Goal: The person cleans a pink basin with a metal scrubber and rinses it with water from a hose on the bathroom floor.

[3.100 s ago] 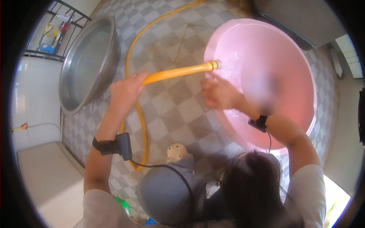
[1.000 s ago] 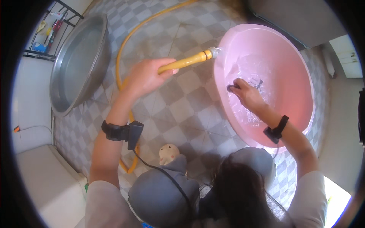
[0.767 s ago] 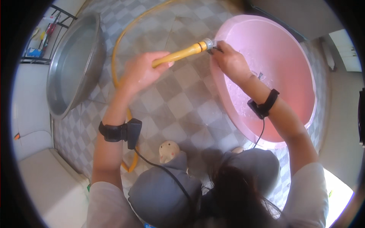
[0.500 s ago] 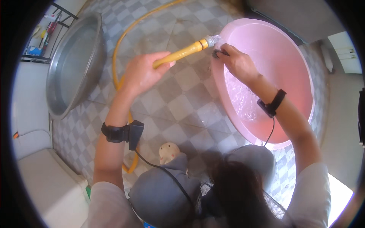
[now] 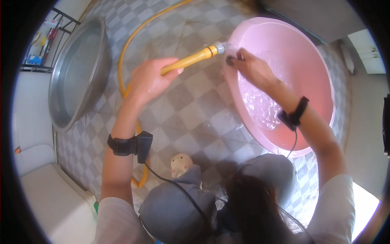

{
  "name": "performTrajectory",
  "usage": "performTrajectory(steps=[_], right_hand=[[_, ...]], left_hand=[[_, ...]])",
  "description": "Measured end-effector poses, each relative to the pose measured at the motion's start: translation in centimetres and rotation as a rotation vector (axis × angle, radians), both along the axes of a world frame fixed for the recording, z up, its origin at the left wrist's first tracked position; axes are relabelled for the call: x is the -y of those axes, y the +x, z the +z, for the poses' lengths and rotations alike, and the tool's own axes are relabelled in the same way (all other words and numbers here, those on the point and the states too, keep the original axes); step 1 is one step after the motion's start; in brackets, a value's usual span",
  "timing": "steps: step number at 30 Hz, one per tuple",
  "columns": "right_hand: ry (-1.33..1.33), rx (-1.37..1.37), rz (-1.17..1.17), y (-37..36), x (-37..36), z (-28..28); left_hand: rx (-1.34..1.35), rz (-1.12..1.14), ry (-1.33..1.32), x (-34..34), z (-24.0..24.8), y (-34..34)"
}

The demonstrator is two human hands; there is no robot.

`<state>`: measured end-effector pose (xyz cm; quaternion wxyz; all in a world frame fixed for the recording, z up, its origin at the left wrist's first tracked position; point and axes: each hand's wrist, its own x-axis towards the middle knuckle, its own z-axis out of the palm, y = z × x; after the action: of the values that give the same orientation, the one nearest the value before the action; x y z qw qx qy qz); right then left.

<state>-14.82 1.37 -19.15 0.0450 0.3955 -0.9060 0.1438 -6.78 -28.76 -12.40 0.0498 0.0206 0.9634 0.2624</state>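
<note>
My left hand is closed around a yellow hose, whose end tilts up toward the pink tub. Clear water comes out of the hose end, over the tub's near-left rim. My right hand is at that rim, fingers pinched on a small dark thing. Its kind is too small and partly hidden to tell. Rippling water lies in the bottom of the tub. Each wrist wears a black strap with a small box and a cable.
A large metal basin with water in it stands at the left. The hose curves across the grey checkered tile floor. Below are my grey-clad knees and a pale slipper with dots. A white cabinet-like block sits lower left.
My right hand has shifted slightly down with the dark thing. The hose end has dipped a little and moved slightly left. My left hand keeps its grip.
</note>
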Motion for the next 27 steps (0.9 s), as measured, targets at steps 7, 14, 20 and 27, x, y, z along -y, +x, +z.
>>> performTrajectory(steps=[7,14,20,27], right_hand=[[0.030,0.119,0.014,1.9,0.9,-0.3],[0.017,-0.040,-0.044,-1.5,1.2,-0.7],[-0.015,-0.126,-0.077,-1.8,1.6,-1.1],[-0.042,0.032,-0.085,-0.6,1.5,-1.6]], left_hand=[[-0.095,0.019,-0.003,-0.2,-0.3,0.2],[-0.163,0.050,0.043,-0.4,-0.2,0.0],[-0.132,0.051,0.036,-0.7,-0.2,0.1],[-0.148,0.023,0.012,0.2,-0.4,0.2]])
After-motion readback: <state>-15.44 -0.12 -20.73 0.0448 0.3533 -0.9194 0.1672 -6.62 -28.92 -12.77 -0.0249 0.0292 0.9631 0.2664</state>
